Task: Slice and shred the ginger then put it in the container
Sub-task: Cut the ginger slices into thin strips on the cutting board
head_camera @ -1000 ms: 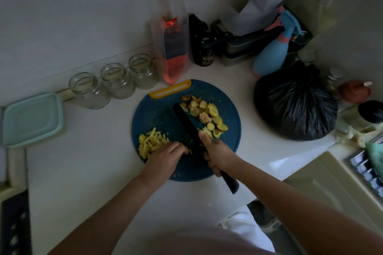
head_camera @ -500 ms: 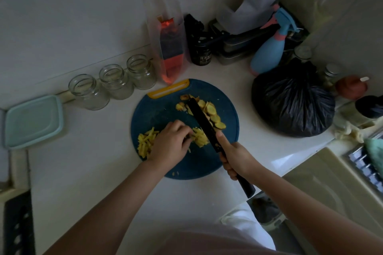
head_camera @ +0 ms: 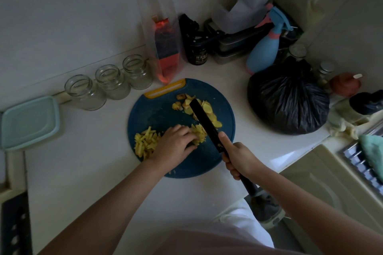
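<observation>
On the white counter lies a round blue cutting board [head_camera: 157, 114] with a yellow handle slot. Ginger slices [head_camera: 207, 107] lie at its far right, and a heap of ginger shreds [head_camera: 146, 143] lies at its left. My left hand [head_camera: 176, 143] presses curled fingers down on a small stack of ginger [head_camera: 199, 133] in the middle of the board. My right hand [head_camera: 238, 156] grips the handle of a black knife [head_camera: 204, 119], forefinger along the spine. The blade stands against the right side of that stack. A pale green lidded container [head_camera: 29, 122] sits far left.
Three empty glass jars [head_camera: 109, 82] line the wall behind the board. A tied black plastic bag [head_camera: 288, 97] sits right of the board, with a blue spray bottle [head_camera: 263, 51], a dark jar and metal tins behind. The counter edge and a cupboard door are at lower right.
The knife swung from the board's middle to its right half. My left hand moved right from the shred heap onto a fresh stack of ginger, and the blade now meets that stack.
</observation>
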